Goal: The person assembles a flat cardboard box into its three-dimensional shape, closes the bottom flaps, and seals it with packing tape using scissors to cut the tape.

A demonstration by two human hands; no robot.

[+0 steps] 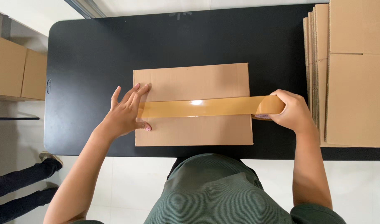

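Your left hand [125, 113] lies flat and open on the left end of the box [193, 104], fingers spread, thumb tucked at the lower side, pressing the start of the tape [198, 107] against the cardboard. The box is a closed, flat-topped rectangle of matte brown corrugated board, sitting near the middle of the table [86, 58], closer to its near edge. The tape is a glossy tan strip running straight across the box top from left to right, with a bright glare spot near its centre. Your right hand [292, 111] is closed around the roll [268, 108], just past the box's right edge, with the strip stretched taut from it. The table is smooth, black and round-cornered. At its right edge a stack [347, 74] of flattened cardboard boxes lies, its layered edges showing. More boxes [15, 68] stand off the table's left edge, and another person's dark-trousered legs [20, 186] show at lower left.
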